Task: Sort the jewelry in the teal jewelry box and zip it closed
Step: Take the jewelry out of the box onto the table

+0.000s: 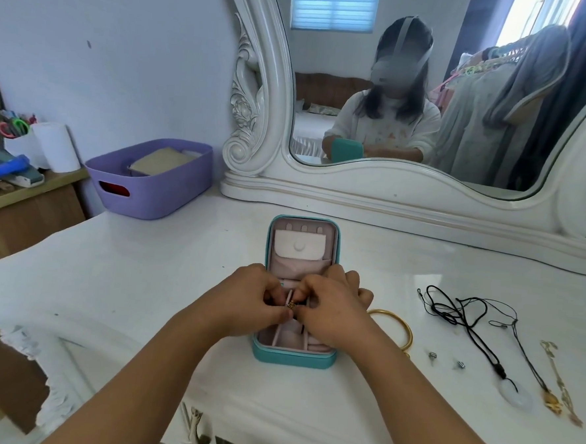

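A person sits at a white dressing table (144, 274) in front of an ornate mirror. The teal jewelry box (293, 357) lies open flat on the table, directly in front of the person. Its long axis runs away from them toward the mirror, with the lid half, showing a white pocket flap, at the far end and the divided tray at the near end.

Both hands meet over the middle of the tray. The left hand (251, 298) and the right hand (331, 310) have their fingertips pressed close together, pinching a small gold ring (291, 304) between them just above the pink dividers. It seems they are working the ring into a slot.

The sorting looks barely begun. Most pieces lie outside the box, on the table to the person's right. A gold bangle (405, 331) sits just beside the box, partly hidden by the right wrist. Further right are two small silver earrings (432, 356), a black cord necklace (451, 310) with a pale stone pendant (516, 396), and a thin gold chain piece (556, 375). The near compartments that show appear empty, though the hands hide the middle. The zipper is not yet closed.
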The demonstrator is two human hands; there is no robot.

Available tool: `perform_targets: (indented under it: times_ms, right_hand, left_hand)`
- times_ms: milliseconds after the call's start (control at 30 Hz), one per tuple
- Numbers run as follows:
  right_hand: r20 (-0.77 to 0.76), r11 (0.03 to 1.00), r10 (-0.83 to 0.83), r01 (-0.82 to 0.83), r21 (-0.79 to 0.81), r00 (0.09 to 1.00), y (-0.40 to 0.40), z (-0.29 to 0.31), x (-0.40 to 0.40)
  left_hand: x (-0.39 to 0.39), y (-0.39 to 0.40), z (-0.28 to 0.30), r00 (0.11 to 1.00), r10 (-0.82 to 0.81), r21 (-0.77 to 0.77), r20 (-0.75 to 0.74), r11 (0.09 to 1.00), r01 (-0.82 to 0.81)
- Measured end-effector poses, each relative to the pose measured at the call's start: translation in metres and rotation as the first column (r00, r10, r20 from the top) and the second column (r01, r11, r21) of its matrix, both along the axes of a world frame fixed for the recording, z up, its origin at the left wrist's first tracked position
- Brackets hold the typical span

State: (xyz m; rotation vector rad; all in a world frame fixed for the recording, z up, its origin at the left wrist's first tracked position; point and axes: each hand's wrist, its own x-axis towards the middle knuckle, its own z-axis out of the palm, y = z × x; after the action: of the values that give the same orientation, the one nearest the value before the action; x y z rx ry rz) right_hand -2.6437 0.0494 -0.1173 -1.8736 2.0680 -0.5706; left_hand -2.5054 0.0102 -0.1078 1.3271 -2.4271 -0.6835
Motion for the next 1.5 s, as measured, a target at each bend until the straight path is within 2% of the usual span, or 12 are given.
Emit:
perform_targets:
  times_ms: [100, 167, 300, 467, 567, 633, 767, 867, 933, 1233, 1367, 1500]
  right_hand:
    - [0.088, 1.0, 0.024, -0.025, 0.001, 0.996, 0.002, 0.002, -0.006]
    - [0.268, 1.0, 0.015, -0.015, -0.001, 0.963, 0.003, 0.005, -0.013]
    - [0.701, 0.995, 0.062, 0.012, -0.1, 0.711, 0.008, 0.017, -0.022]
    - [0.817, 0.973, 0.134, 0.081, -0.215, 0.561, 0.014, 0.034, -0.026]
    - [0.84, 0.967, 0.154, 0.093, -0.235, 0.521, 0.018, 0.041, -0.029]
    - [0.838, 0.967, 0.168, 0.078, -0.242, 0.519, 0.022, 0.045, -0.032]
    - [0.805, 0.966, 0.182, 0.051, -0.254, 0.564, 0.03, 0.049, -0.041]
    - [0.767, 0.963, 0.16, 0.073, -0.26, 0.621, 0.044, 0.048, -0.054]
    - [0.728, 0.96, 0.113, 0.115, -0.256, 0.676, 0.058, 0.044, -0.068]
    - [0.635, 0.968, -0.144, 0.241, -0.069, 0.759, 0.128, 0.003, -0.105]
    - [0.551, 0.957, -0.224, 0.289, -0.032, 0.804, 0.141, -0.012, -0.109]
    - [0.444, 0.942, -0.248, 0.32, -0.096, 0.861, 0.146, -0.019, -0.111]
  left_hand:
    - [0.001, 0.001, -0.002, 0.998, 0.02, -0.01, -0.061, 1.0, -0.02]
    - [0.002, 0.0, -0.003, 0.998, 0.026, -0.019, -0.061, 0.999, -0.027]
    - [0.001, 0.0, -0.006, 0.992, 0.079, -0.054, -0.101, 0.995, -0.085]
    - [-0.008, 0.009, -0.003, 0.958, 0.071, 0.074, -0.277, 0.996, -0.053]
    - [-0.012, 0.014, 0.002, 0.968, 0.062, -0.013, -0.245, 0.998, -0.067]
    - [-0.017, 0.019, 0.008, 0.95, 0.041, -0.067, -0.311, 0.996, -0.065]
    - [-0.036, 0.031, 0.017, 0.83, -0.021, -0.014, -0.558, 1.0, 0.016]
    - [-0.049, 0.039, 0.016, 0.787, 0.0, 0.009, -0.617, 1.0, 0.007]
    - [-0.057, 0.048, 0.013, 0.771, -0.018, 0.065, -0.637, 0.995, 0.077]
    - [-0.092, 0.088, -0.019, 0.878, -0.121, 0.237, -0.464, 0.937, 0.255]
    - [-0.1, 0.095, -0.028, 0.916, -0.199, 0.171, -0.349, 0.947, 0.27]
    - [-0.107, 0.096, -0.036, 0.923, -0.219, 0.03, -0.317, 0.97, 0.241]
